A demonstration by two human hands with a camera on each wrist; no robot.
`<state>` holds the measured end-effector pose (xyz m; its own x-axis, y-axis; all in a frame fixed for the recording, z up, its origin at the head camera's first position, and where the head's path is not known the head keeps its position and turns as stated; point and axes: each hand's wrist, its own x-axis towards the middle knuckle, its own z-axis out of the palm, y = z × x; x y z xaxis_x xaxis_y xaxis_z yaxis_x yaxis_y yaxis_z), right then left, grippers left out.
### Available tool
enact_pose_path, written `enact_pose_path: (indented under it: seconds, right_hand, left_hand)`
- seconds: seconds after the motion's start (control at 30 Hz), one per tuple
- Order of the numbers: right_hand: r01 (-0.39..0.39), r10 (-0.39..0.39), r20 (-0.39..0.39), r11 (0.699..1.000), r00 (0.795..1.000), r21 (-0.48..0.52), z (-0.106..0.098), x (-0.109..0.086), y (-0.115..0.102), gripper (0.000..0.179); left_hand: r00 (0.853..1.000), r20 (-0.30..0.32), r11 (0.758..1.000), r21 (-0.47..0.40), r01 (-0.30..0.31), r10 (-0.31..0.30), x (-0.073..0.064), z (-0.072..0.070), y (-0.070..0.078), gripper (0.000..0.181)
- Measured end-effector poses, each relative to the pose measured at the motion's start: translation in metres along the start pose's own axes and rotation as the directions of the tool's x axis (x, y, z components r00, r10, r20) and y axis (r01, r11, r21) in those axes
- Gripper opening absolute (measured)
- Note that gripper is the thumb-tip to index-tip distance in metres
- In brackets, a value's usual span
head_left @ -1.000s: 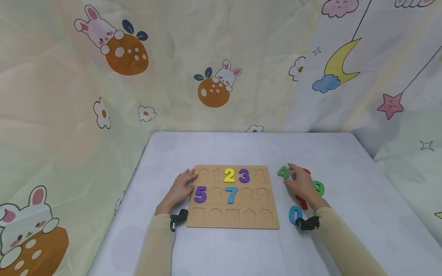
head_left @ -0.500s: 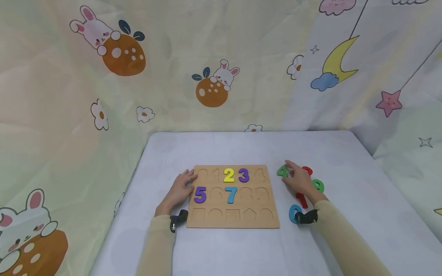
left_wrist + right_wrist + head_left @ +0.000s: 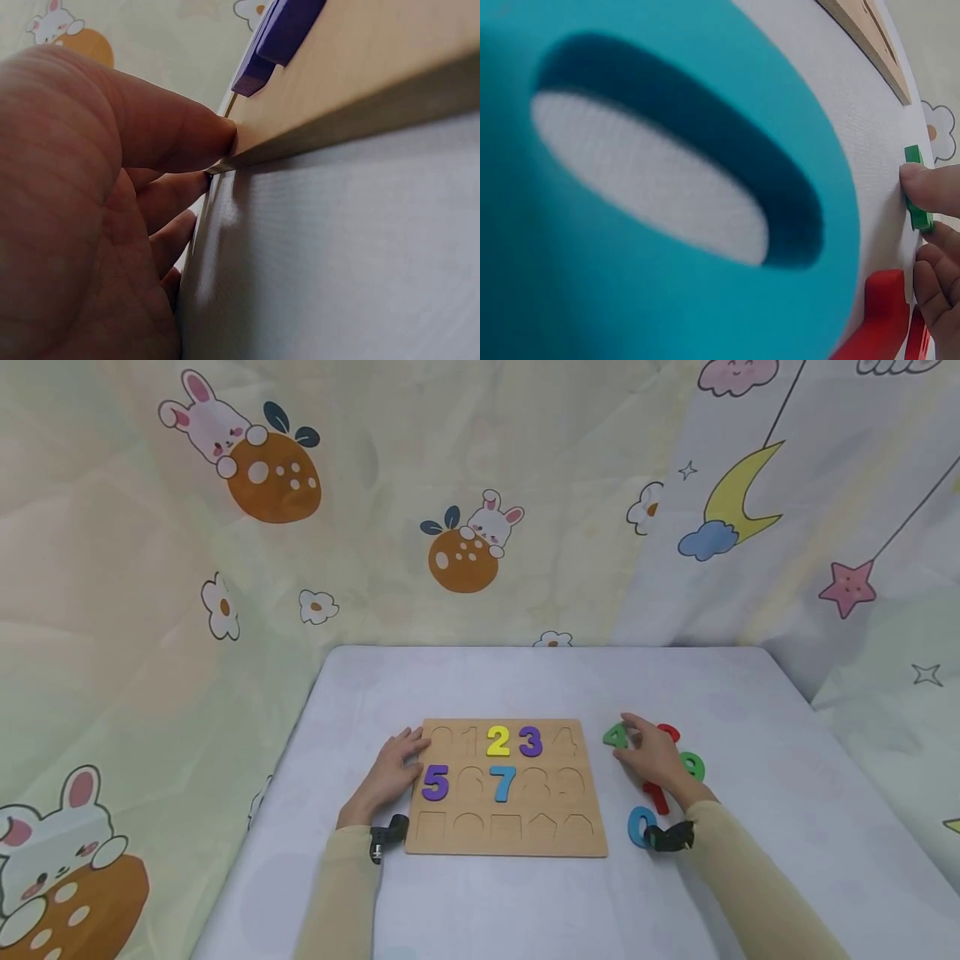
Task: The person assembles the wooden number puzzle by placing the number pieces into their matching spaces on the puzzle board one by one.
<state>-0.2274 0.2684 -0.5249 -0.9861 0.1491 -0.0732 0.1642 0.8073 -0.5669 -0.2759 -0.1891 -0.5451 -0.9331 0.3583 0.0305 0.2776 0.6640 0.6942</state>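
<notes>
A wooden number board (image 3: 480, 839) lies on the table, with a yellow 2 (image 3: 498, 741), a purple 3 (image 3: 530, 742), a purple 5 (image 3: 435, 782) and a blue 7 (image 3: 502, 783) on it. Along the board's left edge rest the fingertips of my left hand (image 3: 390, 772); the left wrist view has its thumb (image 3: 187, 135) touching that edge. To the right of the board, my right hand (image 3: 660, 760) pinches a green 4 (image 3: 615, 736) between thumb and fingers. The right wrist view shows this green 4 (image 3: 919, 202) edge-on, partly covered by the thumb.
Near the right hand lie a partly hidden red piece (image 3: 670, 732), a green 9 (image 3: 694, 767), a long red piece (image 3: 656, 798) and a blue 0 (image 3: 637, 827). That blue 0 (image 3: 810, 150) fills much of the right wrist view. A patterned cloth (image 3: 570, 460) hangs behind the table.
My right hand has shifted slightly left, closer around the green 4, uncovering more of the red piece behind it. The left hand and the board stay in place.
</notes>
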Motion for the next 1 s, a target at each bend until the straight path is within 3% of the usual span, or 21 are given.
enact_pose_path:
  seconds: [0.27,0.57,1.0]
  right_hand:
    - [0.055,-0.054,-0.041,0.998,0.998,0.009,0.001,-0.005,-0.001,0.076]
    - [0.108,-0.103,-0.064,0.991,0.993,0.081,0.013,-0.01,-0.018,0.073]
    - [0.092,-0.087,-0.056,0.991,0.995,0.1,0.027,-0.018,-0.041,0.075]
  left_hand:
    - [1.0,0.014,1.0,0.001,0.015,-0.015,0.001,0.0,0.0,0.048]
    - [1.0,0.014,1.0,-0.008,0.02,-0.02,0.002,0.0,-0.001,0.048]
    - [1.0,0.015,1.0,-0.005,0.015,-0.015,0.002,0.0,-0.002,0.048]
